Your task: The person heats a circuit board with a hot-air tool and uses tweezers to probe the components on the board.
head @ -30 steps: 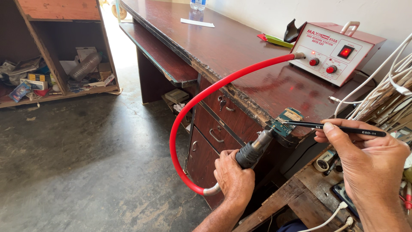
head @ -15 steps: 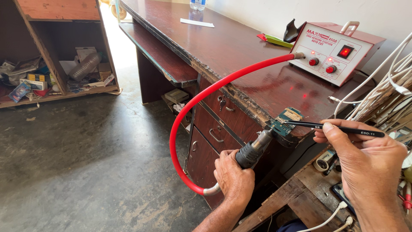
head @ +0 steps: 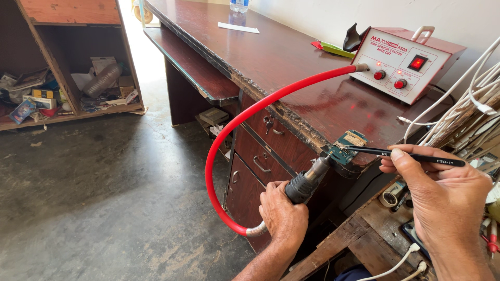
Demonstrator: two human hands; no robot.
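Hot-air nozzle (head: 319, 170) (tweezers (head: 403, 155) opposite) at circuit board (head: 348, 145)

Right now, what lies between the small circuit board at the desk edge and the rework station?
In the head view, only bare reddish desk top separates the circuit board from the rework station.

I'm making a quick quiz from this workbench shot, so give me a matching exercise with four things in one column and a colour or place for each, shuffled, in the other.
Things:
1. hose
2. tweezers
3. circuit board
4. hot air handpiece

Colour or place:
A. held in the left hand
B. black, held in the right hand
C. red, looping from the rework station
D. green, lying at the desk corner

Pairs: 1-C, 2-B, 3-D, 4-A
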